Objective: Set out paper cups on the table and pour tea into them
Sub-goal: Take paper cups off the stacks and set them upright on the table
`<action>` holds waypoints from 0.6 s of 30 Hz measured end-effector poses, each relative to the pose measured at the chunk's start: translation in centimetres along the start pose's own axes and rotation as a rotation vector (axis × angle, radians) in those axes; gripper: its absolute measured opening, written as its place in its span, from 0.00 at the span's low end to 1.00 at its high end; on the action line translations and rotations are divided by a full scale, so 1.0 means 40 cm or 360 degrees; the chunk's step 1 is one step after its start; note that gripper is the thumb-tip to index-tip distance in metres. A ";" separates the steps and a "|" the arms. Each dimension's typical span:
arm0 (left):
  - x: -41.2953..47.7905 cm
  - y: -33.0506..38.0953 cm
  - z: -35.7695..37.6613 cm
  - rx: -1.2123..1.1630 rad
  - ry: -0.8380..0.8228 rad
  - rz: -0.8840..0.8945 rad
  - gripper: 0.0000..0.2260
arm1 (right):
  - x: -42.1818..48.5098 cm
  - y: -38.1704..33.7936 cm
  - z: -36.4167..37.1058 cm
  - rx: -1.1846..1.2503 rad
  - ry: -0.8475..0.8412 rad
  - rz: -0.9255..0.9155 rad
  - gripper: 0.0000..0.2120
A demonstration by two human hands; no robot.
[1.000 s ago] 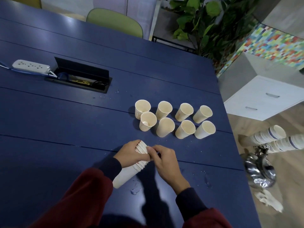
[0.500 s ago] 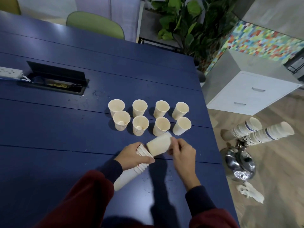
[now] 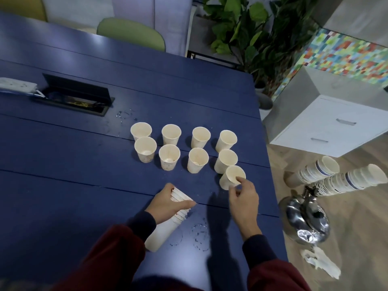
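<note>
- Change, single cup (image 3: 229, 179): half a second ago it lay sideways at the mouth of the stack, just pulled free. Now it is mouth-up at the right end of the layout, just near of the near row's rightmost cup.
- Change, right hand (image 3: 243, 199): it has moved right and far from the stack to that spot. One second ago both hands were together at the stack's mouth.
- Unchanged: set-out cups (image 3: 196, 161), eight of them upright in two rows of four at mid tabletop (image 3: 63, 164).
- Right hand, state: thumb and fingers pinch the single cup at its near rim. Whether the cup's base rests on the tabletop cannot be told.
- Left hand (image 3: 168, 203), state: fingers curled over the stack of cups (image 3: 160, 233) near its open end, gripping it. The stack lies on its side on the near tabletop, mouth toward the far side, in the same place as before.
- Off the tabletop, right: metal kettle (image 3: 306, 221) on the floor.
</note>
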State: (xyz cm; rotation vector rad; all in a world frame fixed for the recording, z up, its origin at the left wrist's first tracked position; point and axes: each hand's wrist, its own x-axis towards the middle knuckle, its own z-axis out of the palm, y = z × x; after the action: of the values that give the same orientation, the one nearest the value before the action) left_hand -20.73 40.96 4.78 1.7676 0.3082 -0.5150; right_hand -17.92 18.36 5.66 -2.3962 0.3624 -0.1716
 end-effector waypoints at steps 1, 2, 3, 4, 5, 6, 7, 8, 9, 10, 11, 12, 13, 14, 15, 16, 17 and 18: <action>-0.001 0.008 -0.005 -0.0033 0.0045 0.0011 0.24 | 0.000 -0.019 0.000 0.0051 0.0032 -0.0036 0.14; -0.002 0.015 -0.012 -0.0075 0.0096 0.0020 0.24 | -0.005 -0.043 0.000 0.0119 0.0033 -0.0083 0.14; -0.002 0.022 -0.018 -0.0105 0.0147 0.0039 0.24 | -0.012 -0.065 0.002 0.0194 -0.0008 -0.0135 0.15; -0.002 0.028 -0.022 -0.0135 0.0200 0.0059 0.25 | -0.021 -0.084 0.006 0.0286 -0.0108 -0.0180 0.16; -0.002 0.035 -0.027 -0.0172 0.0258 0.0080 0.25 | -0.033 -0.103 0.013 0.0405 -0.0286 -0.0195 0.19; 0.000 0.044 -0.031 -0.0221 0.0307 0.0103 0.24 | -0.047 -0.120 0.024 0.0536 -0.0533 -0.0174 0.22; 0.002 0.055 -0.034 -0.0282 0.0339 0.0118 0.23 | -0.061 -0.133 0.035 0.0642 -0.0810 -0.0137 0.26; 0.003 0.070 -0.035 -0.0359 0.0364 0.0125 0.21 | -0.075 -0.143 0.050 0.0700 -0.1061 -0.0108 0.30; 0.004 0.084 -0.034 -0.0429 0.0378 0.0135 0.20 | -0.089 -0.149 0.065 0.0723 -0.1236 -0.0100 0.33; 0.006 0.098 -0.031 -0.0477 0.0379 0.0140 0.19 | -0.102 -0.152 0.082 0.0749 -0.1325 -0.0101 0.34; 0.010 0.110 -0.027 -0.0503 0.0371 0.0128 0.18 | -0.109 -0.151 0.096 0.0775 -0.1338 -0.0091 0.34; 0.015 0.122 -0.027 -0.0543 0.0363 0.0114 0.18 | -0.112 -0.150 0.106 0.0799 -0.1303 -0.0070 0.34; 0.023 0.132 -0.031 -0.0572 0.0377 0.0105 0.17 | -0.110 -0.145 0.113 0.0805 -0.1245 -0.0058 0.33; 0.036 0.135 -0.042 -0.0587 0.0448 0.0101 0.16 | -0.107 -0.140 0.116 0.0790 -0.1189 -0.0060 0.32; 0.060 0.128 -0.060 -0.0596 0.0602 0.0095 0.16 | -0.102 -0.134 0.116 0.0763 -0.1141 -0.0063 0.32; 0.087 0.122 -0.081 -0.0613 0.0821 0.0069 0.19 | -0.094 -0.126 0.114 0.0737 -0.1100 -0.0057 0.32; 0.114 0.112 -0.112 -0.0597 0.1053 -0.0003 0.22 | -0.084 -0.119 0.110 0.0723 -0.1064 -0.0046 0.32; 0.136 0.102 -0.147 -0.0532 0.1244 -0.0111 0.25 | -0.076 -0.111 0.109 0.0720 -0.1030 -0.0034 0.31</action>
State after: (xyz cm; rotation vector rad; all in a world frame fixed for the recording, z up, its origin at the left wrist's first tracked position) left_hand -13.04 45.23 6.68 1.5622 0.9430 0.2036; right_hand -18.93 25.19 5.26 -1.8762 -0.0121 0.4598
